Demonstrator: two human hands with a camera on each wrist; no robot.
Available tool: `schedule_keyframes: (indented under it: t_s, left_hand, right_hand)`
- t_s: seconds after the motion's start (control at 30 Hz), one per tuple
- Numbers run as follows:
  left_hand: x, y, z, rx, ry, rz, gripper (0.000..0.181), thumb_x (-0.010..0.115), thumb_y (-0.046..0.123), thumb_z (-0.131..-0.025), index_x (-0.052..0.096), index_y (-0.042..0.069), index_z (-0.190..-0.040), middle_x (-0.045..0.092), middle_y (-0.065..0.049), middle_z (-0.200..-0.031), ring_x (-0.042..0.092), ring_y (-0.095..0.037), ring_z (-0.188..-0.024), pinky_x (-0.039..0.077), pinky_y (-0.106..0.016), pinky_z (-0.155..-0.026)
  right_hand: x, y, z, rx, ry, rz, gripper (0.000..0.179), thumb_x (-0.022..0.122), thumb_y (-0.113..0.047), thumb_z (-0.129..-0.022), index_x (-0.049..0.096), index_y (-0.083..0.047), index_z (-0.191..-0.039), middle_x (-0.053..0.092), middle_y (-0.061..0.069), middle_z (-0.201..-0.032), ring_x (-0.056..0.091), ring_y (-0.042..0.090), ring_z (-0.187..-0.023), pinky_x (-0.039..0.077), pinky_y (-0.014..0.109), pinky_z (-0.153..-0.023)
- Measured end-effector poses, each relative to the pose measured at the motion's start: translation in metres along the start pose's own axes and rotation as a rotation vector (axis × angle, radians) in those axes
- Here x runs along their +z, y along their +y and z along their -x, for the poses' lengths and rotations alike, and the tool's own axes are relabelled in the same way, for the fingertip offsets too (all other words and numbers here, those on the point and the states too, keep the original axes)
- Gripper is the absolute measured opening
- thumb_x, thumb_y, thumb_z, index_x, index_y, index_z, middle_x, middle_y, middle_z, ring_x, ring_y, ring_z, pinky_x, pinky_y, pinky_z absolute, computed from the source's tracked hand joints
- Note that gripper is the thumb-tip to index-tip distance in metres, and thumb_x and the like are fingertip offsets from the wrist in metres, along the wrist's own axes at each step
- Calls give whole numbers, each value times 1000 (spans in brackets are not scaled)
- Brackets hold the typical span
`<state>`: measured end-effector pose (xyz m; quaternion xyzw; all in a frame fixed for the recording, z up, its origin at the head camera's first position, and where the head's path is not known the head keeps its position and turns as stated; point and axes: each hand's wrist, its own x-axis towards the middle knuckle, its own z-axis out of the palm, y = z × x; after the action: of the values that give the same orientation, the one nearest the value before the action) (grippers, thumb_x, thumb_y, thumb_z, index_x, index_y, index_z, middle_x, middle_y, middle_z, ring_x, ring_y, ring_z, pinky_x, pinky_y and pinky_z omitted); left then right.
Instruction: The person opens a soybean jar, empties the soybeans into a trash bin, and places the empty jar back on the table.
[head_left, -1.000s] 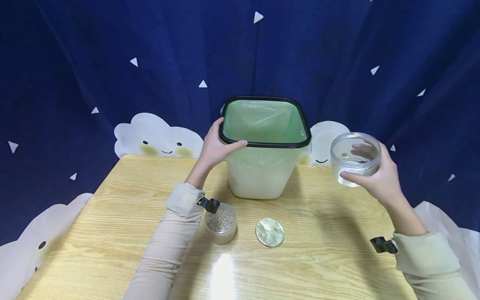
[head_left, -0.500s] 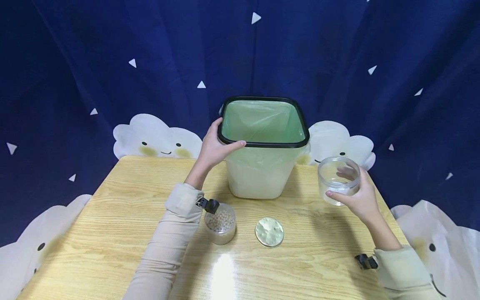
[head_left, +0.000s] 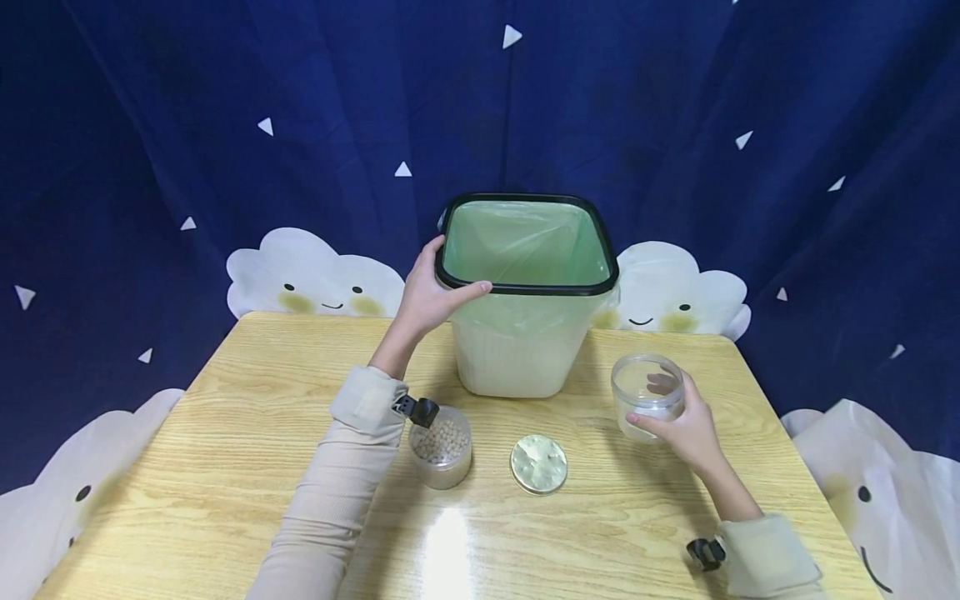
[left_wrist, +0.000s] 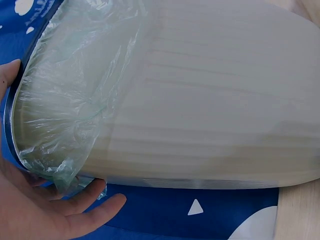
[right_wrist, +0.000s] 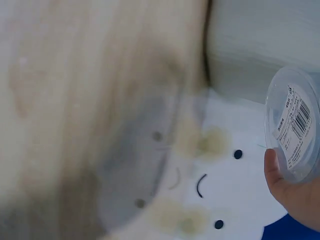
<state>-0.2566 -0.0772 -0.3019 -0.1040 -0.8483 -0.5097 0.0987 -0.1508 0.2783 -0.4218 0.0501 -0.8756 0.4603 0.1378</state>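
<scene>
My left hand point(head_left: 426, 302) grips the black rim of a whitish trash bin point(head_left: 517, 358) at its front left corner. A thin green trash bag point(head_left: 528, 233) lines the bin and folds over its outside, as the left wrist view shows. Over the right part of the table, my right hand point(head_left: 693, 427) holds a clear round plastic jar point(head_left: 627, 393) upright, thumb at the front and fingers behind. Nothing shows inside the jar. A barcode label point(right_wrist: 296, 125) on its base faces the right wrist camera.
A clear tub point(head_left: 444, 473) of small pale beads stands by my left cuff, partly covered by the wrist camera. To its right a round silvery lid point(head_left: 539, 464) lies on the wooden table point(head_left: 300, 367). A blue curtain point(head_left: 480, 100) hangs behind.
My right hand has carried the clear jar leftward and down, from beyond the table's right edge to over the table. My left hand stays on the bin's rim.
</scene>
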Motion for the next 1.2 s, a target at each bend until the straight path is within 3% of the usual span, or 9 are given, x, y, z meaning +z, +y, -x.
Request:
schedule_keyframes:
  t_s: [0.17, 0.37, 0.47, 0.77, 1.2]
  left_hand:
    - [1, -1, -1, -5, -2, -2, 97, 74, 44, -68, 22, 13, -144, 26, -6, -145, 26, -21, -131, 26, -42, -103]
    - [1, -3, -2, 2, 3, -5, 97, 74, 44, -68, 23, 13, -144, 27, -6, -145, 27, -21, -131, 26, -41, -103]
    - [1, -3, -2, 2, 4, -6, 97, 74, 44, -68, 23, 13, -144, 27, -6, -145, 26, -21, -131, 27, -42, -103]
    - [1, -2, -1, 0, 1, -4, 97, 75, 44, -68, 23, 13, -144, 27, -6, -145, 26, -21, -131, 26, -42, -103]
    - [0, -2, -1, -3, -2, -7, 97, 74, 45, -68, 22, 14, -144, 26, -5, -146, 26, -21, -131, 26, -43, -103]
  right_hand:
    - [11, 17, 2, 46, -53, -22, 84, 80, -17, -69, 31, -7, -138, 52, 17, -121, 48, 27, -106, 36, 14, -81]
    - [19, 26, 3, 114, -120, -11, 86, 79, -22, -70, 29, -7, -138, 51, 19, -122, 48, 32, -106, 37, 39, -87]
    - [23, 32, 3, 133, -145, -17, 88, 79, -23, -69, 28, -6, -139, 50, 21, -124, 49, 35, -106, 38, 46, -87]
    - [31, 44, 9, 164, -195, -13, 96, 80, -26, -68, 23, -5, -141, 47, 24, -126, 47, 40, -109, 37, 54, -90]
    - [28, 39, 14, 138, -180, 22, 96, 81, -26, -66, 24, 0, -139, 37, 27, -131, 35, 45, -117, 30, 58, -94]
